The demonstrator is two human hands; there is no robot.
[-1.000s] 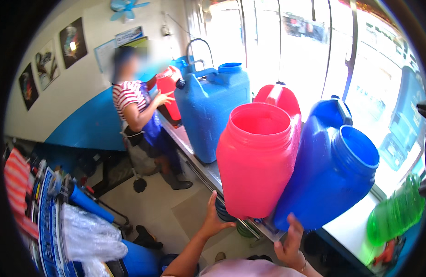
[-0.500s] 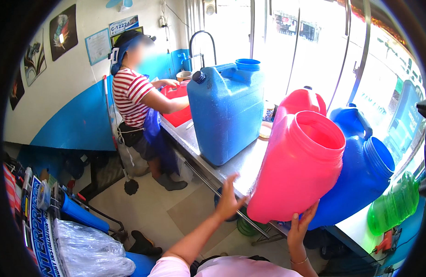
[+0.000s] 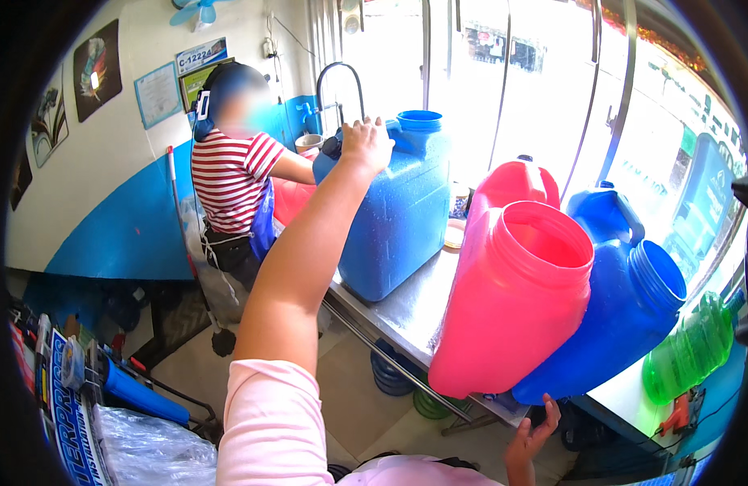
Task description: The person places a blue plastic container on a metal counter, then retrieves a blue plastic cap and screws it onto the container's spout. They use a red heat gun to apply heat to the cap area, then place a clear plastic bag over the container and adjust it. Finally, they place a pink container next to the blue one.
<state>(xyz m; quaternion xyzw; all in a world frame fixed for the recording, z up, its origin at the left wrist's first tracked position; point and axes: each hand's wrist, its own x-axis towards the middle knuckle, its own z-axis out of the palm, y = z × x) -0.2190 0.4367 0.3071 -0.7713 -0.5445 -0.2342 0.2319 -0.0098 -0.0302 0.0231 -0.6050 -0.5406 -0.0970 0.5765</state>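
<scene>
My left hand (image 3: 367, 146) is stretched up to the wet light-blue water jug (image 3: 398, 211) and closes over its top handle. That jug stands upright on the steel counter (image 3: 448, 279), its wide mouth uncapped and a black cap on a smaller spout. To its right a red jug (image 3: 503, 316) leans with its wide mouth open and facing up towards me. A darker blue jug (image 3: 605, 324), also uncapped at the wide mouth, tilts beside it. My right hand (image 3: 536, 429), fingers spread and holding nothing, is just below the bases of these two jugs.
Beyond the light-blue jug a co-worker (image 3: 232, 178) in a striped shirt reaches to another red jug (image 3: 293, 198). A curved black faucet (image 3: 341, 69) rises behind. At right lies a green bottle (image 3: 690, 356); clear plastic wrap (image 3: 147, 445) is at lower left.
My left hand has risen from beside the red jug onto the light-blue jug's handle. My right hand has come off the red jug's base and dropped lower.
</scene>
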